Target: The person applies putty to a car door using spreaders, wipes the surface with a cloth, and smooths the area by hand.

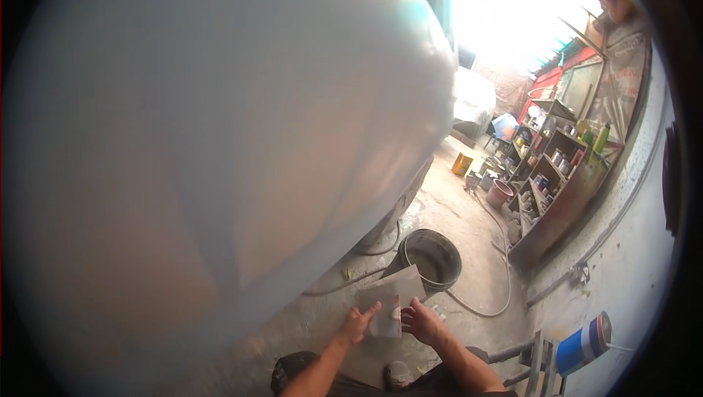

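Head view: a pale sheet [395, 287] was pinched at its left edge by the left hand [355, 325] and held at its right edge by the right hand [424, 321], near a dark bucket [444, 245].

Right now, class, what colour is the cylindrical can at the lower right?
The can is mostly blue with a pale band; head view.

A blue can [575, 355] is sitting at the near right. Farther off, a hose [509, 280] is curving over the floor [476, 261], a reddish bucket [497, 198] and a yellow container [462, 163] are standing, and a crowded shelf [548, 233] is holding cans.
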### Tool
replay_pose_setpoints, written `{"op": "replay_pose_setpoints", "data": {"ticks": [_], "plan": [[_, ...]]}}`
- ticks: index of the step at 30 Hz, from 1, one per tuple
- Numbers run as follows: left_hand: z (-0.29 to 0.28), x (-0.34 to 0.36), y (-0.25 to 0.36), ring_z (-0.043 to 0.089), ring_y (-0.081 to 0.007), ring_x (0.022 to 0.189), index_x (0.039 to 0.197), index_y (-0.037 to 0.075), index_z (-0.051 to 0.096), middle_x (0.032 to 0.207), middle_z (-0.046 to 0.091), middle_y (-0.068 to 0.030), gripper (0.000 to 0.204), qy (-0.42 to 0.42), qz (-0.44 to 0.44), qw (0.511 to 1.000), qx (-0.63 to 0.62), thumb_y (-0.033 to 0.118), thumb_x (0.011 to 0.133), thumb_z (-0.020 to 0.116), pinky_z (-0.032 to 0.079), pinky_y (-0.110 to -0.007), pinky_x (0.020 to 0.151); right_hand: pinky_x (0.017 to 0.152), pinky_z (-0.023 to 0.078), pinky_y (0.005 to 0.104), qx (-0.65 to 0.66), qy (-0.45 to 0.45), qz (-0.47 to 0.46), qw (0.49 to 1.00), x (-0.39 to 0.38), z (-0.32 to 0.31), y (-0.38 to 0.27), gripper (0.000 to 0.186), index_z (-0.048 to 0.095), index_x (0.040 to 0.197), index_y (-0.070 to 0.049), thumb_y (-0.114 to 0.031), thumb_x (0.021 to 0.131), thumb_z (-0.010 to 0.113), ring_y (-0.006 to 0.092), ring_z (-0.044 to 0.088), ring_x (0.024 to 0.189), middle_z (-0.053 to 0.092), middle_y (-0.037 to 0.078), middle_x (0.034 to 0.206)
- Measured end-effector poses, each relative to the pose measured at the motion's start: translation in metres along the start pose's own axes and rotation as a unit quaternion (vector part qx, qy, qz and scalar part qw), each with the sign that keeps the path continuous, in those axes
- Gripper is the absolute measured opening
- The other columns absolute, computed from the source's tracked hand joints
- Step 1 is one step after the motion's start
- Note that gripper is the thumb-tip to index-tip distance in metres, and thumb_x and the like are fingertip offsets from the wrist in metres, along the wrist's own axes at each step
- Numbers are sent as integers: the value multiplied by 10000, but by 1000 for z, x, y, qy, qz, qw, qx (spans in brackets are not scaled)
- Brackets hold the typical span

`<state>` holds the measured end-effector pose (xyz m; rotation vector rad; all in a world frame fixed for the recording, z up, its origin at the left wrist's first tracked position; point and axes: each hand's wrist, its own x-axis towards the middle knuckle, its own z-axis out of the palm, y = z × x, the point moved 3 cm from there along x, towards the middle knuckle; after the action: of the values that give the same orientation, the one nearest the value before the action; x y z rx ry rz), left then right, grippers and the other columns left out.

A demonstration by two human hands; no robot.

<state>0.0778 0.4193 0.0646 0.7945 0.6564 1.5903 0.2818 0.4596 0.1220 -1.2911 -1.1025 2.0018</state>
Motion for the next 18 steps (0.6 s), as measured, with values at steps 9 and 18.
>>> {"op": "replay_pose_setpoints", "data": {"ticks": [9,18], "plan": [[-15,1,-50,648,-322,1030,1401,59,546,1224,675,-163,668,-39,-197,980,-13,89,760,733,498,-377,967,901,523,457,46,55,-55,996,-27,6,-33,423,538,1306,-7,-338,1044,506,260,620,1036,616,140,1161],[-21,-11,-16,662,-271,1081,1354,24,542,1217,661,-124,433,78,-266,932,-232,231,984,627,514,-415,981,729,531,354,71,54,-162,983,72,-11,-41,401,636,1159,-13,-378,1018,547,204,640,813,680,95,979]]}}
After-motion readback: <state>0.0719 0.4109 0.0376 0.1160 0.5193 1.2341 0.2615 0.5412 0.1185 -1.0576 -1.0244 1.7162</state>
